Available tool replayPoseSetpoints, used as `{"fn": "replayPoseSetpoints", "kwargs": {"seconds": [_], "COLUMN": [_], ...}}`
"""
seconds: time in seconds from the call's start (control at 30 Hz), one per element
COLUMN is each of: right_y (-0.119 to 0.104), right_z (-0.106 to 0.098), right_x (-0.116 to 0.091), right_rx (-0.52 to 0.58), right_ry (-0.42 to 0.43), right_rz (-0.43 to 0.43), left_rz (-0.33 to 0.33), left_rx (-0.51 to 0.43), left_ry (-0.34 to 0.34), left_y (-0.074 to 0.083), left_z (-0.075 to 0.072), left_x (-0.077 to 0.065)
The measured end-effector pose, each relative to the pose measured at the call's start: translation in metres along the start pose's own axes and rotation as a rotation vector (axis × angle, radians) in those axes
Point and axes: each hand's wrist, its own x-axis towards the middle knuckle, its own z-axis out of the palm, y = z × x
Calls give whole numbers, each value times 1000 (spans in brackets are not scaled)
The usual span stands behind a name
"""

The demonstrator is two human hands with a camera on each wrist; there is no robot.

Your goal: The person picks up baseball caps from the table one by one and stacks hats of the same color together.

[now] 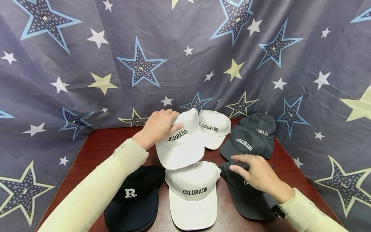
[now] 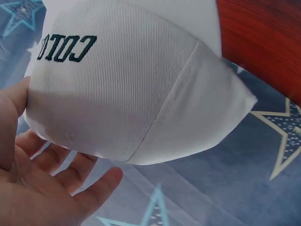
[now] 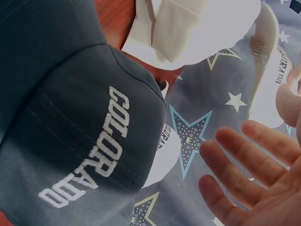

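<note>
My left hand point(image 1: 160, 125) grips a white COLORADO cap point(image 1: 182, 153) by its crown, thumb on the front above the lettering. In the left wrist view the cap point(image 2: 117, 89) fills the upper part, and the fingers point(image 2: 77, 172) go behind the crown's edge. The held cap overlaps the top of another white COLORADO cap point(image 1: 194, 211) at the front middle. Over a dark grey cap point(image 1: 252, 204) at the front right hovers my right hand point(image 1: 256, 172), fingers extended and holding nothing; it hides part of that cap's lettering. The right wrist view shows the spread fingers point(image 3: 240, 165) beside a dark COLORADO cap point(image 3: 84, 122).
A black cap with a white R point(image 1: 130, 206) lies at the front left, under my left forearm. Behind stand a white COLORADO cap point(image 1: 214, 129) and two dark grey ones point(image 1: 244, 141) at right. A star-patterned curtain point(image 1: 185, 64) borders the reddish-brown table point(image 1: 101, 145).
</note>
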Motion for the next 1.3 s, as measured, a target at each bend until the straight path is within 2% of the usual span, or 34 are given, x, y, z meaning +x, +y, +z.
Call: {"fn": "replayPoseSetpoints", "kwargs": {"seconds": [0.33, 0.6, 0.73, 0.97, 1.3], "right_y": [2, 4, 4, 5, 6], "right_z": [-3, -4, -5, -4, -3], "right_x": [-3, -4, -5, -5, -7], "right_rx": [-6, 0, -2, -1, 1], "right_ry": [25, 18, 17, 18, 13], "right_rz": [1, 30, 39, 40, 47], "left_rz": [151, 219, 242, 244, 278], "left_rx": [59, 127, 176, 273, 350], "left_ry": [39, 62, 74, 18, 53], "left_y": [36, 62, 73, 93, 108], "left_z": [-2, 1, 3, 12, 24], "left_x": [-13, -29, -36, -50, -64]}}
